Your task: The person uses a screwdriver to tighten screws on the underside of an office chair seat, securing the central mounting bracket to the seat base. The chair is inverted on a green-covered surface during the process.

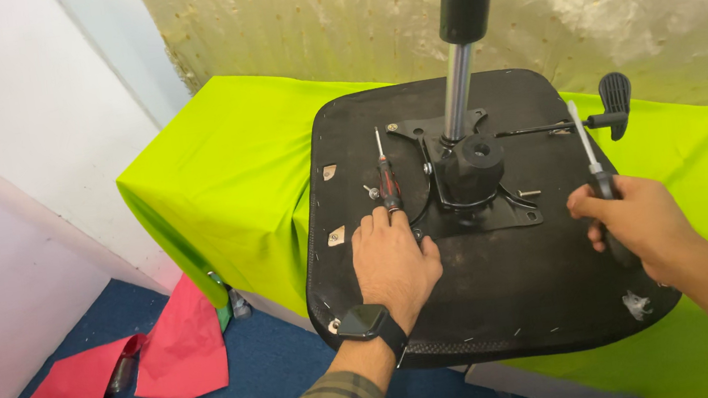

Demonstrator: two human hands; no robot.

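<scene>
Screwdriver (389, 184) lies lengthwise ahead of left hand (391, 262), fingertips touching handle, fingers flat; right hand (635, 218) grips second driver (590, 154).

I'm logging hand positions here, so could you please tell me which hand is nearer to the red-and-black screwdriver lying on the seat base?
Left. The left hand touches the red-and-black screwdriver with its fingertips, at the handle's near end. The right hand is far to its right, gripping another screwdriver.

A red-and-black-handled screwdriver (387, 179) lies flat on the upturned black chair seat base (492, 299), left of the metal mounting plate (473, 211); a grey-shafted screwdriver (590, 156) (tip pointing away) sits tilted to its right.
</scene>
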